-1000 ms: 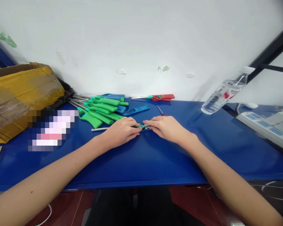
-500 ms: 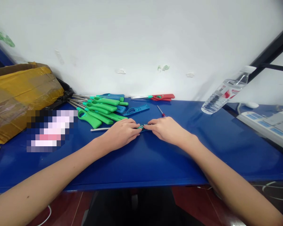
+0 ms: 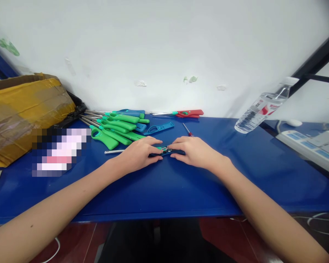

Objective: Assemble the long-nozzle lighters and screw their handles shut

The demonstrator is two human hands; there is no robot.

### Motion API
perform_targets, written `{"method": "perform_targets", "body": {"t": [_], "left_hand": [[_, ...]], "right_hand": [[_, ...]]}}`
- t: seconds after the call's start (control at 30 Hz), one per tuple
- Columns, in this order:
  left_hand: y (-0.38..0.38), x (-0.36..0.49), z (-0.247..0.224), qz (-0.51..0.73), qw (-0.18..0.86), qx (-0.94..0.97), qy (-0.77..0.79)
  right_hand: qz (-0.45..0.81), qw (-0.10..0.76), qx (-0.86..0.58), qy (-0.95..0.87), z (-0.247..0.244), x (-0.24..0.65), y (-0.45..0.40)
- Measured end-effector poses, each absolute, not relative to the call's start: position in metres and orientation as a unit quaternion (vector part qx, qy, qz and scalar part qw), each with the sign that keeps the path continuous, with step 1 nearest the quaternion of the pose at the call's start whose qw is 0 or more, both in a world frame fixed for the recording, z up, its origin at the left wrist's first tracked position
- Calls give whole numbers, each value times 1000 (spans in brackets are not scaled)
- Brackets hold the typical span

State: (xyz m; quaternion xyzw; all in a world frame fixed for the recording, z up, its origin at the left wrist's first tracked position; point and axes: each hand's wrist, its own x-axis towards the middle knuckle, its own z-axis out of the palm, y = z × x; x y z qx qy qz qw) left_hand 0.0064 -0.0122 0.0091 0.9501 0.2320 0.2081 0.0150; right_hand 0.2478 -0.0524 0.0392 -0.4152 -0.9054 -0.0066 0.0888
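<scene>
Between my hands lies an opened blue gas lighter (image 3: pixel 167 149), its metal tube pointing left and small inner parts showing in the middle. My left hand (image 3: pixel 142 153) grips its tube end, thumb and fingers either side. My right hand (image 3: pixel 199 152) holds the handle end in the same way and hides much of it. Just behind sits a loose blue handle half (image 3: pixel 159 128). A small screwdriver (image 3: pixel 188 130) with a red handle rests behind my right hand.
A pile of green and blue gas lighters (image 3: pixel 117 126) lies at the back left, with a red gas lighter (image 3: pixel 189 113) by the wall. A taped cardboard box (image 3: pixel 27 117) stands far left. A water bottle (image 3: pixel 263 107) leans at right, near a power strip (image 3: pixel 312 146).
The fingers of both hands have spread a little around the lighter, so more of its inner parts show. The lighter stays in nearly the same place.
</scene>
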Motion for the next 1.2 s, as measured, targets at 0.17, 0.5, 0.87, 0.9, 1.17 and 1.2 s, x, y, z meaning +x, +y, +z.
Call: {"method": "perform_targets", "body": {"t": [0.17, 0.5, 0.87, 0.9, 1.17, 1.2], "left_hand": [[-9, 6, 11, 175, 40, 957, 227], [-11, 8, 9, 230, 69, 938, 250], [-14, 7, 9, 209, 27, 951, 228], [-15, 8, 10, 211, 21, 952, 223], [-18, 11, 13, 209, 10, 955, 211], [-18, 11, 13, 212, 15, 952, 219]], "right_hand": [[62, 110, -436, -891, 37, 248, -50], [41, 137, -415, -899, 35, 251, -46], [83, 126, -407, -901, 33, 257, -42], [88, 128, -406, -901, 33, 258, -42], [82, 149, -383, -908, 36, 259, -41], [83, 154, -386, -906, 37, 259, -41]]}}
